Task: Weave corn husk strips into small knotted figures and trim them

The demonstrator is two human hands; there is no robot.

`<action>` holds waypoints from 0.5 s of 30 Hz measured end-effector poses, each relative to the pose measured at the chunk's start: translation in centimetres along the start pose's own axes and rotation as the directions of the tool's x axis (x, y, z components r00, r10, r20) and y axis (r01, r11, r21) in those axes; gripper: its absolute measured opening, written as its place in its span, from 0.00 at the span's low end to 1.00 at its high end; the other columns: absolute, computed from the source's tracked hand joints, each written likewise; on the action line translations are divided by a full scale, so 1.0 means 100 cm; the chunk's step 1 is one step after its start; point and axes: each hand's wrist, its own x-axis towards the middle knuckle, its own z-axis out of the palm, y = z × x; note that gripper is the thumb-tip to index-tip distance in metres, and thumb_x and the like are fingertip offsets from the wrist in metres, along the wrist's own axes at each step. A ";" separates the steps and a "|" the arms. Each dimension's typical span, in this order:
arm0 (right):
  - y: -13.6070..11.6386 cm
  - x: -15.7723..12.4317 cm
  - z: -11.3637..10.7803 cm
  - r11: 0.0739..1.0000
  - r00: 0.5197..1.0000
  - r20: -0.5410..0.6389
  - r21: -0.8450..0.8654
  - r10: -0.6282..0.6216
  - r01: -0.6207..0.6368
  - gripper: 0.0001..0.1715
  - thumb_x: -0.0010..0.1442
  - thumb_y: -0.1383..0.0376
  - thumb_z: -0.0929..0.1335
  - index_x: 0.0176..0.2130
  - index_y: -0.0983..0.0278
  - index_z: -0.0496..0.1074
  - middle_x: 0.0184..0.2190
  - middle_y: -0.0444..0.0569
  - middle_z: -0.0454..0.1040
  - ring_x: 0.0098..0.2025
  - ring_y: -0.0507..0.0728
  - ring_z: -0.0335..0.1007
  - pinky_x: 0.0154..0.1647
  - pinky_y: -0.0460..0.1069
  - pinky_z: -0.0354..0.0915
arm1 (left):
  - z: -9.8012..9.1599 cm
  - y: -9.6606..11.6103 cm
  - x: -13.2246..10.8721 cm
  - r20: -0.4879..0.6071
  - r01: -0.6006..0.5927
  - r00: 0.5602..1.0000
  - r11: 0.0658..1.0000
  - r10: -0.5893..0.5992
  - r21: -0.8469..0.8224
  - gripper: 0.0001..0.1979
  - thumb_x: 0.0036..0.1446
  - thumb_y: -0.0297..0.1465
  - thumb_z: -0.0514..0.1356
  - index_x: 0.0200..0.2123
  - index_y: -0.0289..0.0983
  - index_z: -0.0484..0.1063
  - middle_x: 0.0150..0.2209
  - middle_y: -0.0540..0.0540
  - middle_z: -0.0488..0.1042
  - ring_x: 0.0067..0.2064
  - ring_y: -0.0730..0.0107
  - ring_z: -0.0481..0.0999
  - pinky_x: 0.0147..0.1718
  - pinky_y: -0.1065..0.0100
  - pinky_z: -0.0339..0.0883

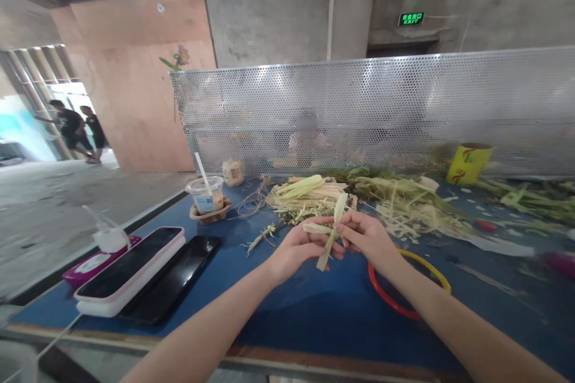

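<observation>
Both hands meet over the middle of the blue table, working on crossed strips of pale green corn husk (330, 239). My left hand (299, 248) grips the strips from the left, its fingers curled behind them. My right hand (362, 233) pinches them from the right, close to the crossing point. One strip end points up, one to the left and one down. Just beyond my hands lies a pile of corn husks (309, 188) with thin stalks and shreds around it. Below my right forearm, a red and yellow ring (381, 296) rests on the table, partly covered by the arm.
At left are a drink cup (205, 194) with a straw, a phone on a white block (130, 266), a black tray (173, 278) and a purple box (81, 272). More husks (404, 197) and a yellow roll (468, 164) lie right. A perforated metal screen (359, 114) stands behind.
</observation>
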 end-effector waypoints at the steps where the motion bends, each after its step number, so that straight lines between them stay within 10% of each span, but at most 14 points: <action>1: 0.000 0.000 0.000 1.000 1.000 -0.002 -0.011 -0.008 0.008 0.17 0.46 0.54 0.69 0.24 0.64 0.62 0.12 0.37 0.62 0.12 0.44 0.50 0.13 0.42 0.47 | 0.000 -0.002 0.001 -0.042 -0.003 0.999 1.000 0.004 0.031 0.21 0.44 0.30 0.62 0.44 0.34 0.64 0.28 0.45 0.76 0.30 0.65 0.75 0.24 0.69 0.67; 15: 0.001 -0.002 0.004 0.866 0.915 -0.103 -0.380 -0.389 0.325 0.07 0.48 0.61 0.69 0.24 0.62 0.71 0.35 0.49 0.65 0.28 0.52 0.62 0.27 0.48 0.60 | 0.003 -0.005 0.002 -0.246 0.031 0.969 0.986 0.010 0.163 0.14 0.40 0.36 0.65 0.27 0.32 0.71 0.16 0.52 0.68 0.17 0.79 0.66 0.13 0.78 0.55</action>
